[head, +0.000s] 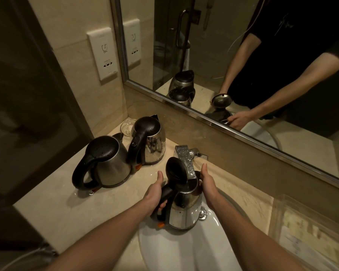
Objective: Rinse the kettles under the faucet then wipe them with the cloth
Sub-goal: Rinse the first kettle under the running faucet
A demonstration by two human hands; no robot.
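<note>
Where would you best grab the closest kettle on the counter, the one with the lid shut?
Take that kettle by its black loop handle, coming from the left front. The handle arches out toward that side, standing free of the steel body, while the second kettle crowds its right.

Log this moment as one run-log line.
step: rinse | left hand: gripping kettle handle | right hand: steadying body | lid: open | position: under faucet, over sink | cloth: unseen

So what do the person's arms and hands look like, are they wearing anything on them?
Both forearms are bare, and the left hand and right hand wear no gloves, rings or watch that show. The mirror shows short black sleeves ending above the elbows.
</note>
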